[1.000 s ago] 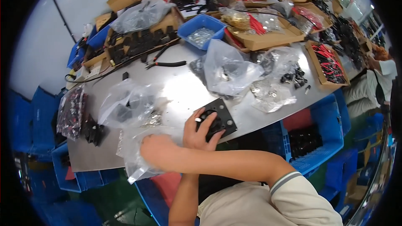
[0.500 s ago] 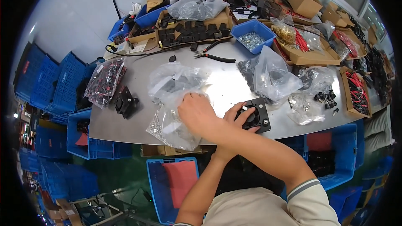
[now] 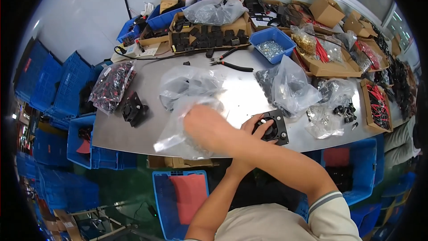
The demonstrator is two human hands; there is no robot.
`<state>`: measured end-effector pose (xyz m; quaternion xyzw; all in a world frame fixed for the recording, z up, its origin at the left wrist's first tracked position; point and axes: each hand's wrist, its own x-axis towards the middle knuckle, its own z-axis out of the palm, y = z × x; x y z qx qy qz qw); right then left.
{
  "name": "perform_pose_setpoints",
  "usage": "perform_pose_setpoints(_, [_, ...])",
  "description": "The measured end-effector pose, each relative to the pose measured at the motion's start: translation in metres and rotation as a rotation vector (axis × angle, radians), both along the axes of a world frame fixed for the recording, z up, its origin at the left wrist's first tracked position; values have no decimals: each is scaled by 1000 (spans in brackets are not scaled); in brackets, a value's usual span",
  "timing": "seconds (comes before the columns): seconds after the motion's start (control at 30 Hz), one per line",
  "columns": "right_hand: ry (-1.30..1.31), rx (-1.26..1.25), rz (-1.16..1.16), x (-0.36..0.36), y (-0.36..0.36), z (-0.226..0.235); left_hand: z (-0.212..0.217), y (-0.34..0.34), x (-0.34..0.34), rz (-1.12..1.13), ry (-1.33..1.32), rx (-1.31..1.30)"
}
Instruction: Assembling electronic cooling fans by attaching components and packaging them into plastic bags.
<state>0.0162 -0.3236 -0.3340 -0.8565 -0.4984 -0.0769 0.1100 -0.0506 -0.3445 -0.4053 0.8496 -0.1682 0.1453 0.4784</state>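
From my distant seat I see a black fan (image 3: pixel 279 129) on a squarish plate, silver fastenings at its corners, lying near the table's (image 3: pixel 238 90) front edge. Its round face points up, with no clear long axis. The left hand (image 3: pixel 252 130) holds it; the blurred right hand (image 3: pixel 203 122) is at a clear bag (image 3: pixel 173 133), grip unclear. Bare metal lies beyond the plate
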Motion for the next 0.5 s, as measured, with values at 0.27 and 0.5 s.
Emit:
perform_pose_setpoints(0.27, [-3,90,273,-21,2,-44,7,2,-3,16,41,37])
perform_pose_setpoints(0.5, [34,106,105,-5,1,-52,5,2,-1,-2,27,-38])
